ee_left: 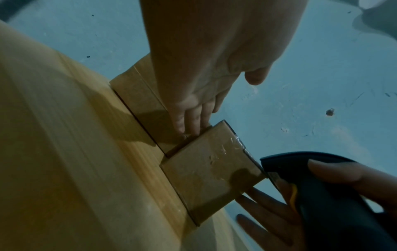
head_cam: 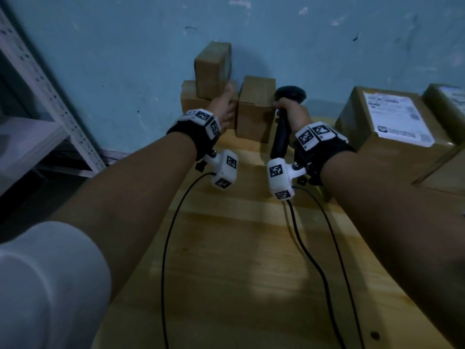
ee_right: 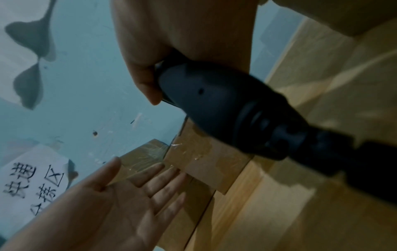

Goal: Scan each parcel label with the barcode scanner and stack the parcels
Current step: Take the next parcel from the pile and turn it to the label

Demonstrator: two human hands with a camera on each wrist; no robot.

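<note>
Against the blue wall, a small brown parcel [head_cam: 212, 69] stands on top of another parcel [head_cam: 189, 98]. A third parcel [head_cam: 255, 109] sits just to their right. My left hand [head_cam: 225, 104] reaches in between them, palm open and fingers [ee_left: 189, 122] straight, touching the cardboard at the stack's right side. In the right wrist view the left hand [ee_right: 128, 195] shows an open palm beside the taped parcels [ee_right: 204, 161]. My right hand [head_cam: 289, 109] grips the handle of the black barcode scanner [head_cam: 289, 95], upright just right of the third parcel [ee_left: 210, 169].
Large parcels [head_cam: 364, 147] with a white shipping label [head_cam: 397, 117] stand at the right on the wooden table [head_cam: 226, 260]. A metal shelf rack [head_cam: 50, 96] rises at the left. Two black cables [head_cam: 171, 222] trail from my wrists. A handwritten paper sign [ee_right: 32, 183] hangs on the wall.
</note>
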